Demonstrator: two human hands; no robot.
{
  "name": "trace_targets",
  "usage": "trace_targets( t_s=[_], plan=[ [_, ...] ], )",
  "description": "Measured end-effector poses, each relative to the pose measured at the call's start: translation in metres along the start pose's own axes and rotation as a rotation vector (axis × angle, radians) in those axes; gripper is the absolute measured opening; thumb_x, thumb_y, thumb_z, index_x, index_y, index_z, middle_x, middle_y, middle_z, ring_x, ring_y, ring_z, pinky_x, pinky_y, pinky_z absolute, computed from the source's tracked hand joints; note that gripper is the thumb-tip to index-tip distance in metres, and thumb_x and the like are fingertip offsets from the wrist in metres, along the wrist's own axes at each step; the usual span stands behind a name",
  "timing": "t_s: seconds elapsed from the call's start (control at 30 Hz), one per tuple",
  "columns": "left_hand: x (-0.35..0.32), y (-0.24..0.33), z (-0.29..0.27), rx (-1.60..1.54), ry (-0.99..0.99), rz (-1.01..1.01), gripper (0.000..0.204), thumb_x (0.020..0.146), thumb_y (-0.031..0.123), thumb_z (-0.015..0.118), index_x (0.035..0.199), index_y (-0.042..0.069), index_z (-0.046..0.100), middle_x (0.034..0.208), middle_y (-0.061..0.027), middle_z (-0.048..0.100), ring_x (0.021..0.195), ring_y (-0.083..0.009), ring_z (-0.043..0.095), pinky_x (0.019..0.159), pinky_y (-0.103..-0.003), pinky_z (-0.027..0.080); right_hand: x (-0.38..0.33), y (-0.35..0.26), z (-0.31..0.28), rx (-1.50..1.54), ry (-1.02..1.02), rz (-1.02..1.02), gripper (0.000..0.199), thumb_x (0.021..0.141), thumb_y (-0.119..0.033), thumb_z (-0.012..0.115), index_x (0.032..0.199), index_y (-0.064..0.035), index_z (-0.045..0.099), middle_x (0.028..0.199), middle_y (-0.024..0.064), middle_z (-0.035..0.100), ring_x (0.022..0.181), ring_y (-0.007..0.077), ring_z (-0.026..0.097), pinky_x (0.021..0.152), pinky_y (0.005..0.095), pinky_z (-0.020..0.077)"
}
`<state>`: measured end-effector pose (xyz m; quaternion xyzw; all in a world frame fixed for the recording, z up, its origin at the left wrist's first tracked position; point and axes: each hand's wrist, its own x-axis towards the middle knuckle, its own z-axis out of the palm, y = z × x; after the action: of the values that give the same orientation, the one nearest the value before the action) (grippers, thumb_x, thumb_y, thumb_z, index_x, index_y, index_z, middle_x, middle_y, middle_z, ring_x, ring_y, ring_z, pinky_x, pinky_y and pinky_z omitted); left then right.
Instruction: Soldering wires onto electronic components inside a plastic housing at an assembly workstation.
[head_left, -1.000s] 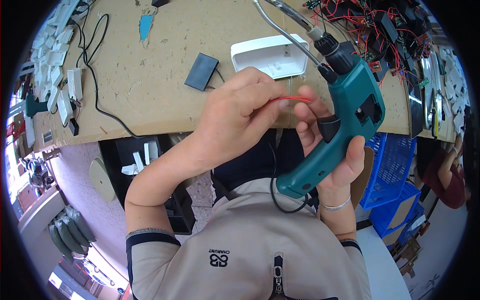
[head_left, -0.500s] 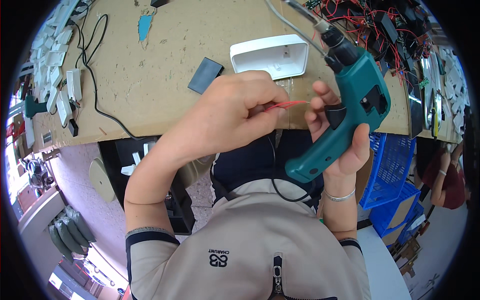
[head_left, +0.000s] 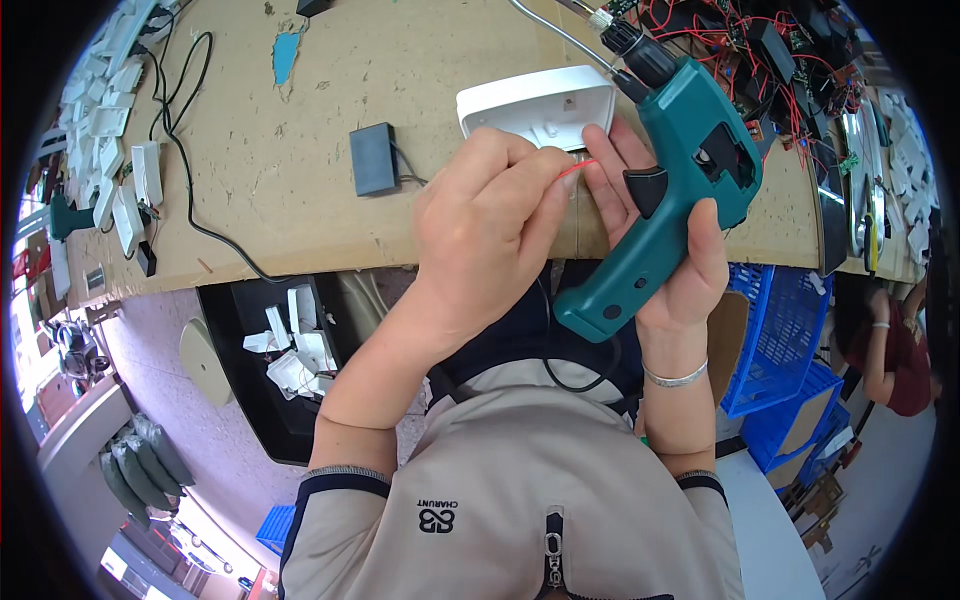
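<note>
Between the thumb and fingertips of my left hand [head_left: 490, 215] is the end of a red wire [head_left: 577, 168], pinched and pointing to the right. My right hand [head_left: 690, 285] holds a green soldering gun [head_left: 665, 215] with a black trigger, its metal tip and thin feed tube slanting up and left. The right fingertips are spread just beside the wire end. Behind both hands lies an open white plastic housing [head_left: 540, 95], its hollow side partly hidden by my fingers. A dark grey box [head_left: 373, 160] with a thin dark lead rests left of the housing.
Tangled red wires and black parts [head_left: 770, 60] heap at the far right. White plastic pieces [head_left: 110, 120] and a black cable [head_left: 192, 190] lie on the left. Below the table edge are a black bin [head_left: 265, 410] with white scraps and a blue crate [head_left: 765, 330].
My left hand has moved right and slightly away from me with the red wire. The dark grey box has shifted left and turned. My right hand and the soldering gun have moved slightly left.
</note>
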<state>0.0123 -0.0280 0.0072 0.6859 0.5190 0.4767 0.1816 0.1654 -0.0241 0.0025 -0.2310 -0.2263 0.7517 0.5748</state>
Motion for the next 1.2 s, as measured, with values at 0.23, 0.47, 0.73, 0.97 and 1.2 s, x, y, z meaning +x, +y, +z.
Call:
trace_targets(
  t_s=[0.23,0.47,0.73,0.97,1.2],
  plan=[
    [-0.001,-0.004,0.01,0.179,0.104,0.008,0.012,0.072,0.007,0.066,0.084,0.006,0.063,0.074,-0.0033,0.053,0.062,-0.0194,0.051,0.055,-0.031,0.036,0.002,0.002,0.004,-0.039,-0.015,-0.031,0.075,0.089,-0.041,0.05,0.141,-0.0002,0.015,0.143,0.0274,0.018,0.134,0.0386,0.02,0.112,0.0431,0.0191],
    [0.0,-0.015,0.014,0.298,0.155,0.198,0.015,0.071,0.007,0.067,0.085,0.007,0.062,0.074,-0.0016,0.053,0.064,-0.0166,0.05,0.062,-0.03,0.03,0.002,0.003,0.001,-0.077,-0.031,-0.031,0.076,0.088,-0.041,0.051,0.141,0.0003,0.015,0.144,0.0263,0.018,0.134,0.0384,0.02,0.112,0.043,0.0186],
    [0.003,-0.008,0.006,0.445,0.198,0.226,0.017,0.065,0.009,0.068,0.082,0.01,0.064,0.089,-0.0035,0.054,0.078,-0.0203,0.049,0.072,-0.036,0.027,0.0,0.004,0.003,-0.062,-0.006,-0.02,0.075,0.088,-0.039,0.052,0.14,0.001,0.016,0.144,0.0242,0.019,0.134,0.0382,0.019,0.112,0.0432,0.0177],
    [0.019,-0.005,0.009,0.414,0.153,0.125,0.01,0.066,0.009,0.071,0.075,0.005,0.067,0.103,-0.0092,0.059,0.092,-0.0242,0.053,0.084,-0.034,0.033,-0.002,0.001,-0.003,-0.051,-0.001,-0.02,0.075,0.088,-0.038,0.052,0.141,0.0,0.015,0.145,0.0232,0.018,0.134,0.0389,0.019,0.112,0.0438,0.0182],
    [0.026,-0.017,0.016,0.386,0.169,0.097,0.005,0.065,0.008,0.065,0.068,0.004,0.065,0.099,-0.007,0.056,0.091,-0.0242,0.05,0.08,-0.045,0.031,-0.054,-0.042,-0.022,-0.347,-0.009,-0.134,0.071,0.088,-0.037,0.054,0.138,0.0015,0.021,0.136,0.0285,0.031,0.108,0.0327,0.053,0.08,0.0363,0.0518]
  ],
)
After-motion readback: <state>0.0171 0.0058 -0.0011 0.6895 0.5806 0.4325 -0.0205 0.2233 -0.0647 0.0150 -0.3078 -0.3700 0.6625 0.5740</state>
